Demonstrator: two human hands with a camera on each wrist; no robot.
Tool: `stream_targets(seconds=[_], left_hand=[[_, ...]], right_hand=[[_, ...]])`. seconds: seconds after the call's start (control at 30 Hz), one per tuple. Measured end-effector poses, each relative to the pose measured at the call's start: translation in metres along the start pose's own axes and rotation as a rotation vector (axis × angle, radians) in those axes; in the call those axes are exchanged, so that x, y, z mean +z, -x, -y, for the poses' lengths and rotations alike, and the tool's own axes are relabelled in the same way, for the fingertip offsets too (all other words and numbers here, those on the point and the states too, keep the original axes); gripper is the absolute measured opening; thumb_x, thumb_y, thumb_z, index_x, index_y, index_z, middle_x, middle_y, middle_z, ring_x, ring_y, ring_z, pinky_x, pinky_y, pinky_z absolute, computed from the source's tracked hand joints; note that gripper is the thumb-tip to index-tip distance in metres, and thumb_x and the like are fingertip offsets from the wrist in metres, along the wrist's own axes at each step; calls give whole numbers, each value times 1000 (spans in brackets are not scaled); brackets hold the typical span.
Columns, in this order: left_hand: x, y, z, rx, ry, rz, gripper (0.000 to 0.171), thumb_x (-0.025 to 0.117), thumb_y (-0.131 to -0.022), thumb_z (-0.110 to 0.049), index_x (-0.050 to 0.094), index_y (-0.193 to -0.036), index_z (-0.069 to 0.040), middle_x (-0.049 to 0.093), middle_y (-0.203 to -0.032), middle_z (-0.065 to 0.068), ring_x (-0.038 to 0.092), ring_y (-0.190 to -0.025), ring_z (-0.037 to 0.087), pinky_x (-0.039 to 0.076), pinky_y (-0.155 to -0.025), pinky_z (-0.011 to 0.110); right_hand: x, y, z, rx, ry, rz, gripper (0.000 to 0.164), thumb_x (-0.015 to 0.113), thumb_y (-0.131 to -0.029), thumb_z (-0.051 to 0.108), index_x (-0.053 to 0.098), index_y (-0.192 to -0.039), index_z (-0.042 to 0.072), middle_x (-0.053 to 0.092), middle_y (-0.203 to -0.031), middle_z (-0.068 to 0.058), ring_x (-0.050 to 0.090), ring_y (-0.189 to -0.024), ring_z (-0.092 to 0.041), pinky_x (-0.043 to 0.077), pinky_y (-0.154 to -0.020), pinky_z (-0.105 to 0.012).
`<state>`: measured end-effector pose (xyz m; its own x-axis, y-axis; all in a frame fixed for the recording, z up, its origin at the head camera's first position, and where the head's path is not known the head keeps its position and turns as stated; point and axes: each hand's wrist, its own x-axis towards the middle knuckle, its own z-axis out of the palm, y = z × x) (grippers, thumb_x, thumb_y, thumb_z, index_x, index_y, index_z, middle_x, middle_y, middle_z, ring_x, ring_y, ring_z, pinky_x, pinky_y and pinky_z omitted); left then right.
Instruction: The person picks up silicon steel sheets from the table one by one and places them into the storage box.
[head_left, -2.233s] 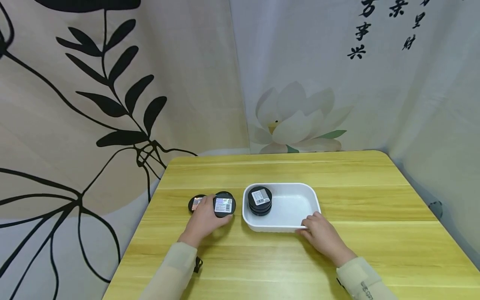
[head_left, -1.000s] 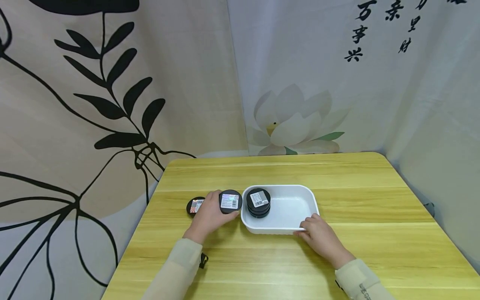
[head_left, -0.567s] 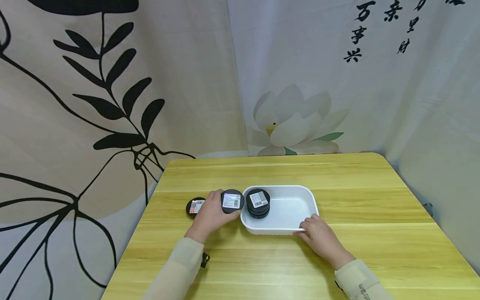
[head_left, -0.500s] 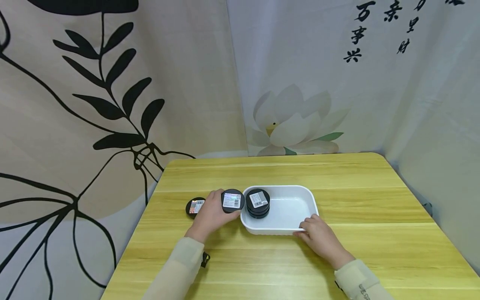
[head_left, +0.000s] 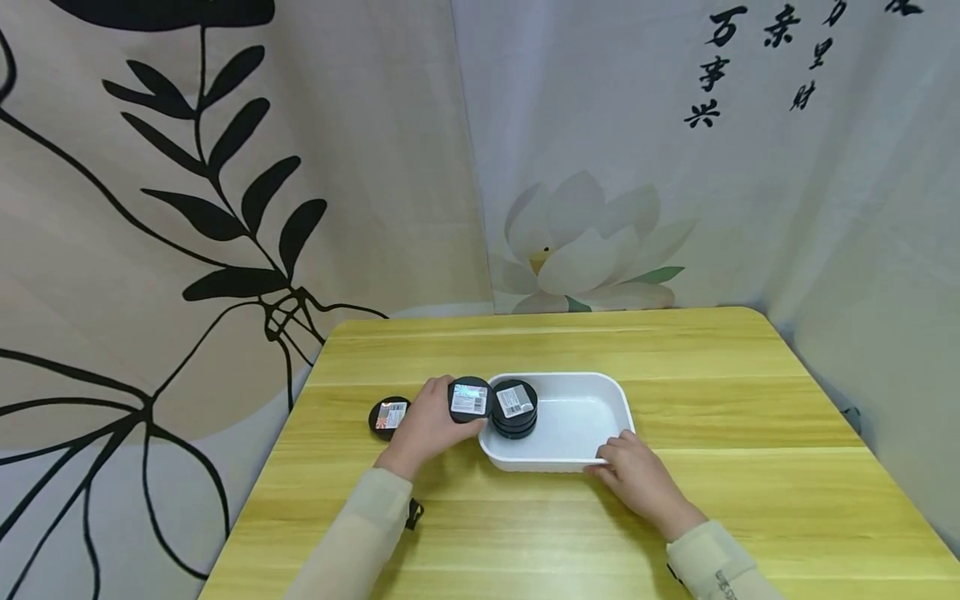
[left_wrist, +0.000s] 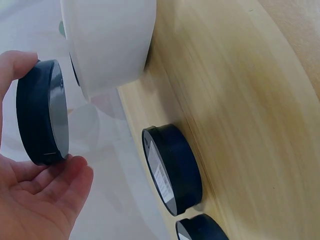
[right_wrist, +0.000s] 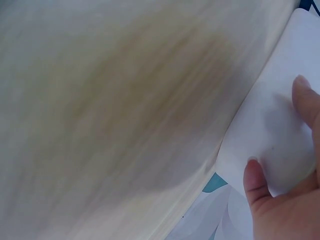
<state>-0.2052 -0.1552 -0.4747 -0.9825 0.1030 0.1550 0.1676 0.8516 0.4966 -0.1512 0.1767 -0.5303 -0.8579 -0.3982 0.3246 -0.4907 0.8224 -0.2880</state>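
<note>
1. The right hand [head_left: 637, 479] grips the white box [head_left: 581, 417] by its near rim; a tug could slide it.
2. The left hand [head_left: 431, 429] pinches a black tin [head_left: 470, 401] by the box's left edge; a loose grip could drop it.
3. The stack [head_left: 514, 408] inside could topple if bumped.

The round case [left_wrist: 34, 115] you hold looks like black plastic, its side wall smooth and nearly matt, its flat face catching a grey gloss. Its label [head_left: 468, 399] looks like shiny paper or film with a silvery sheen. In front of you, the tray [head_left: 588, 417] looks like smooth white plastic, softly glossy inside. The stacked cases [head_left: 514, 427] share the dark plastic look, under a flatter, paper-like sticker [head_left: 515, 401]. Your table [head_left: 675, 517] shows smooth wood grain with a mild sheen; your sleeves [head_left: 352, 533] and the creased backdrop [head_left: 390, 167] look like matt cloth
</note>
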Motion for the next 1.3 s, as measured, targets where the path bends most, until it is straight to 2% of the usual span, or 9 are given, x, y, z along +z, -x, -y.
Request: stream_targets(seconds=[0.5, 0.73, 1.0, 1.3], left_hand=[[5, -6, -11, 18, -2, 34, 95, 69, -60, -67, 41, -129, -9, 49, -110, 3, 52, -92, 18, 46, -83, 37], [9, -11, -14, 22, -27, 52, 96, 66, -60, -71, 40, -131, -10, 48, -116, 2, 51, -94, 16, 45, -84, 35], [9, -16, -24, 25, -2, 79, 92, 68, -60, -68, 42, -128, -13, 47, -118, 2, 51, -96, 16, 46, -82, 36], [10, -21, -32, 68, -14, 114, 94, 66, -60, -70, 43, -129, -10, 48, -118, 3, 51, -97, 15, 45, -83, 35]], right_hand=[[0, -1, 1, 8, -3, 4, 17, 72, -77, 35, 64, -74, 21, 52, -70, 16, 38, -69, -9, 37, -62, -26], [-1, -1, 0, 9, 2, 10, 17, 72, -77, 35, 63, -73, 21, 51, -70, 17, 38, -69, -8, 37, -62, -26], [0, 0, -1, 4, -2, 1, 17, 72, -77, 35, 63, -73, 21, 51, -70, 16, 38, -69, -8, 38, -62, -26], [0, 0, -1, 2, 1, 1, 17, 72, -77, 36, 63, -73, 21, 50, -70, 16, 38, -69, -8, 38, -61, -25]])
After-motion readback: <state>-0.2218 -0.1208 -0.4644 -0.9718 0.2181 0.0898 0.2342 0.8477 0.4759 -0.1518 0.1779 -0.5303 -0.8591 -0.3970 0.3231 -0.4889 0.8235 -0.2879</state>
